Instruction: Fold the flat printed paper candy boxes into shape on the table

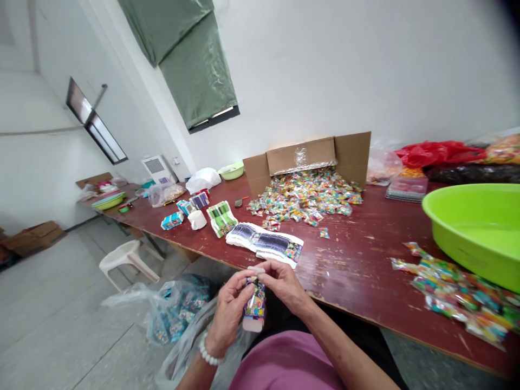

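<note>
A small purple printed box (255,304) is held upright just off the table's front edge. My left hand (229,310), with a white bead bracelet at its wrist, grips the box by its side, thumb on the front face. At the upper end, the fingers of my right hand (280,281) pinch a pale flap. The lower flap hangs out, and the inside of the box is hidden. Right behind my hands lies a fanned stack of flat purple boxes (268,242). Beside it is a green stack of flat boxes (221,218).
Small wrapped candies (304,195) spill from a cardboard carton (300,154) on the red table (357,260). A lime basin (479,227) and several candy packs (459,292) are at right. A white mug (197,219) stands left; below are a filled plastic bag (179,306) and a white stool (130,257).
</note>
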Available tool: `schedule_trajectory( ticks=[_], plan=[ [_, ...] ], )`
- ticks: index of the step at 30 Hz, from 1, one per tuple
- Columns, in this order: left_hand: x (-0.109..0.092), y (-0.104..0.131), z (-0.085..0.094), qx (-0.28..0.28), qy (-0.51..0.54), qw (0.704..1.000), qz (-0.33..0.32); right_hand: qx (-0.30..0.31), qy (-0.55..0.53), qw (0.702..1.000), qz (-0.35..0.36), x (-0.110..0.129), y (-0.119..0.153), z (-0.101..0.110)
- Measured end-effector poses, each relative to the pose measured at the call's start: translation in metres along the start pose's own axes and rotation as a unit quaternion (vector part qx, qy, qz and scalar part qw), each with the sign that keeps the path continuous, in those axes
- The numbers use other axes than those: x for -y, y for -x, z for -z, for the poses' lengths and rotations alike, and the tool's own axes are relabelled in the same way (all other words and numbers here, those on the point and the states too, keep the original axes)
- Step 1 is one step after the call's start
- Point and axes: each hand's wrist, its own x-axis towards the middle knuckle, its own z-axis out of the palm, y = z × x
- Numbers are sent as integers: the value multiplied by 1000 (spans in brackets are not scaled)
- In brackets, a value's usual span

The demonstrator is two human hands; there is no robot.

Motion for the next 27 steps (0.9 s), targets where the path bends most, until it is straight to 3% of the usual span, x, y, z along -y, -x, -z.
schedule_trajectory(
  ticks=[4,9,12,17,23,27],
  plan=[
    [-1,6,-3,-21,63,998,23,-18,24,999,30,0,4,-2],
    [5,9,-3,12,68,979,190,53,154,985,52,10,12,-4],
    [11,7,-1,-7,24,984,177,64,177,981,46,11,12,-4],
    [19,0,0,-2,-49,985,163,73,122,989,-44,-2,6,-1],
    [15,-11,-2,25,-71,984,163,22,68,992,-103,-5,-1,2],
    [22,-17,-1,7,-55,983,174,2,95,990,-105,-12,-6,5]
  ],
)
